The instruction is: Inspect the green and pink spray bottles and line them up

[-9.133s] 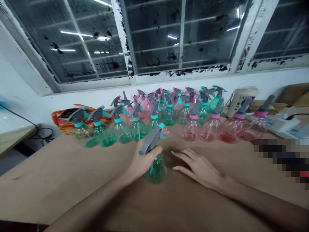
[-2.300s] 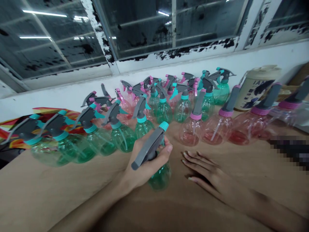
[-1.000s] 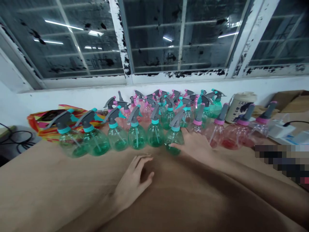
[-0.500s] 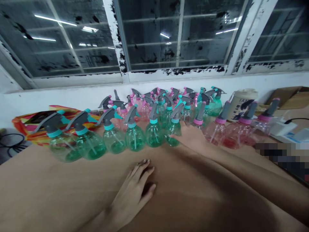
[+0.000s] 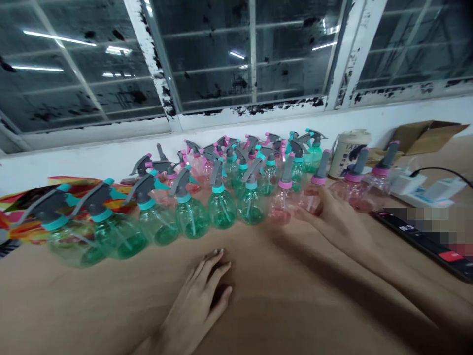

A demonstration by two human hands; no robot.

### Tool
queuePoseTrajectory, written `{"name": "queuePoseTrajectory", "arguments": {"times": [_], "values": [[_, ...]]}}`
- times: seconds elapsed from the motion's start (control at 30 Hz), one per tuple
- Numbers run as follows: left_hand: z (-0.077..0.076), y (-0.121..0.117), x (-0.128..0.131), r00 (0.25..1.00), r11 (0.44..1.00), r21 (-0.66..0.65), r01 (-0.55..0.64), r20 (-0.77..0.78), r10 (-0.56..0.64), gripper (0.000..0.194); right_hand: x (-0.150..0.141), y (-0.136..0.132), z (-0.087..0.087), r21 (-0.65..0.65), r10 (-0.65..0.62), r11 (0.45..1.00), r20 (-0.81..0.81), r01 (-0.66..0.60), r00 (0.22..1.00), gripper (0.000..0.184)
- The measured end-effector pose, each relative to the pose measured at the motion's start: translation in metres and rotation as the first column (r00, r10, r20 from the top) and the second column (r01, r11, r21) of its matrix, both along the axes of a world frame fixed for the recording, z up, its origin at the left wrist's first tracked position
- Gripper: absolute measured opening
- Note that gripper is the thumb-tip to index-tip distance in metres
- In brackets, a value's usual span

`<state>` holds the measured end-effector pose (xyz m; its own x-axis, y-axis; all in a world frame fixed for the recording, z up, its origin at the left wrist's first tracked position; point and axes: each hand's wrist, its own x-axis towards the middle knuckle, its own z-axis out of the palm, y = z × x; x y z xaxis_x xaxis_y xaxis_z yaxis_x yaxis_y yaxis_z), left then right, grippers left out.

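My left hand (image 5: 201, 301) lies flat on the brown table (image 5: 295, 305), fingers stretched out, holding nothing. My right hand (image 5: 332, 217) reaches to the front row of bottles, its thumb and fingers wrapped round the body of a pink spray bottle (image 5: 320, 172) with a grey trigger head. Left of it stands another pink bottle (image 5: 281, 204), then a row of green spray bottles (image 5: 221, 207) with teal collars. The nearest green bottle (image 5: 251, 207) stands at the row's right end, apart from both hands.
Several more green and pink bottles (image 5: 258, 148) crowd the back by the white wall under the window. A beige jug (image 5: 345, 153), a cardboard box (image 5: 424, 135), a white power strip (image 5: 410, 185) and a dark flat device (image 5: 424, 241) sit right. A striped bag (image 5: 22, 207) lies left.
My left hand let go of the green bottle, which now stands in the row. My right hand moved from that bottle rightward onto a pink one. The view swung right.
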<state>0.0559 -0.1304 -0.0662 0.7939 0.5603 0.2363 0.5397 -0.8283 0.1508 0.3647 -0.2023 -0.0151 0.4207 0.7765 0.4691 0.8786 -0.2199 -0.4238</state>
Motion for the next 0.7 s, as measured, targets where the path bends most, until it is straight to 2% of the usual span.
{"name": "queuePoseTrajectory", "arguments": {"times": [0.1, 0.23, 0.37, 0.47, 0.57, 0.7], "values": [[0.003, -0.005, 0.008, 1.000, 1.000, -0.031, 0.004, -0.011, -0.004, 0.034, 0.005, 0.015, -0.004, 0.031, 0.011, 0.999, -0.035, -0.010, 0.999, 0.065], [0.006, -0.013, 0.018, 1.000, 0.998, -0.069, 0.007, -0.008, -0.007, 0.032, -0.003, 0.035, -0.008, -0.075, -0.049, 0.996, 0.001, 0.049, 0.999, 0.080], [0.010, -0.021, 0.031, 0.999, 0.994, -0.101, 0.032, 0.015, -0.030, 0.029, -0.010, 0.044, -0.009, -0.089, -0.090, 0.992, 0.038, 0.094, 0.995, 0.067], [0.018, -0.022, 0.047, 0.997, 0.984, -0.168, 0.059, 0.058, -0.050, 0.028, -0.014, 0.040, -0.008, -0.087, -0.100, 0.991, 0.061, 0.105, 0.993, 0.062], [0.031, -0.017, 0.064, 0.990, 0.960, -0.276, 0.048, 0.138, -0.010, 0.025, -0.020, 0.026, -0.007, -0.092, -0.085, 0.991, 0.091, 0.093, 0.992, 0.062], [0.050, -0.006, 0.090, 0.956, 0.896, -0.441, 0.051, 0.282, 0.084, 0.044, -0.036, -0.003, -0.008, -0.092, -0.025, 0.995, 0.175, 0.041, 0.984, 0.060]]}}
